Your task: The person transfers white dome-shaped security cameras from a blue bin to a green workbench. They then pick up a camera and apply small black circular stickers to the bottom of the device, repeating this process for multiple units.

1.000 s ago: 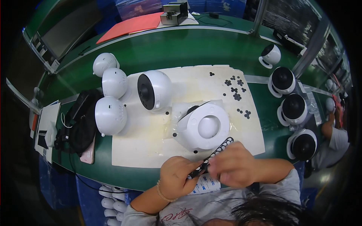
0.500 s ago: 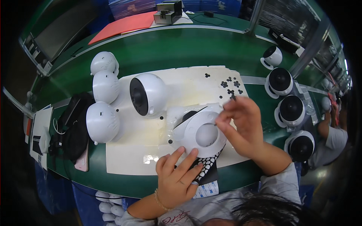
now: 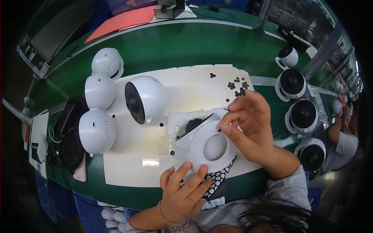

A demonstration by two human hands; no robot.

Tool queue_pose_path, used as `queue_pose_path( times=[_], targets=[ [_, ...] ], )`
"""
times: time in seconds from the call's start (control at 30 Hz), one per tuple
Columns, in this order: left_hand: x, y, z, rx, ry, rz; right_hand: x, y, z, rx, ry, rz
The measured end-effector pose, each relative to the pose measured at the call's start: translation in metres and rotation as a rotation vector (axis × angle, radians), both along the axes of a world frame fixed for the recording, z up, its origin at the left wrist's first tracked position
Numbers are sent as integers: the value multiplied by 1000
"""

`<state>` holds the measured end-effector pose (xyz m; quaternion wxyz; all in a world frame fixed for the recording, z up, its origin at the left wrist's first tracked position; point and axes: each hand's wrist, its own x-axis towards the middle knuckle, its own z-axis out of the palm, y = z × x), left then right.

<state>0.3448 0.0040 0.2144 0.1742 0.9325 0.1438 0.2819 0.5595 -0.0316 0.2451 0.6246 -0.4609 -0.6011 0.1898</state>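
Observation:
In front of me a white security camera lies tipped over, its ring-shaped base facing up around a round opening. A bit of its black face shows at the far left side. My left hand is open, its spread fingertips resting against the ring's near edge. My right hand is closed in a pinch at the ring's upper right edge, on what looks like a small black round pad. Beneath the base sticks out a black-and-white patterned cloth. Clear plastic wrapping lies under the camera's left side.
Another white camera with a black face stands farther left, beside several more cameras. Several cameras line the right side. Small black pads lie on the cream board. A black bag sits left.
The view has shifted slightly. My right hand's pinch has come down onto the ring's edge, where a dark spot now shows at the fingertips. My left hand stays on the near edge.

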Motion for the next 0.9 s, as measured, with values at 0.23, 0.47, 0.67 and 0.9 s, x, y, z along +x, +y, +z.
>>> queue_pose_path(
  times=[0.23, 0.47, 0.67, 0.9],
  targets=[
    [-1, 0, -2, -11, -4, -13, 0, 2, 0, 12, 19, 7],
    [1, 2, -2, -35, -39, -42, 1, -1, -8, 232, -690, -315],
    [1, 1, 1, -29, -24, -44, -6, -14, 19, 171, -888, -370],
    [2, 1, 2, -32, -36, -40, -16, 2, 18, -52, -477, -38]
  ],
)
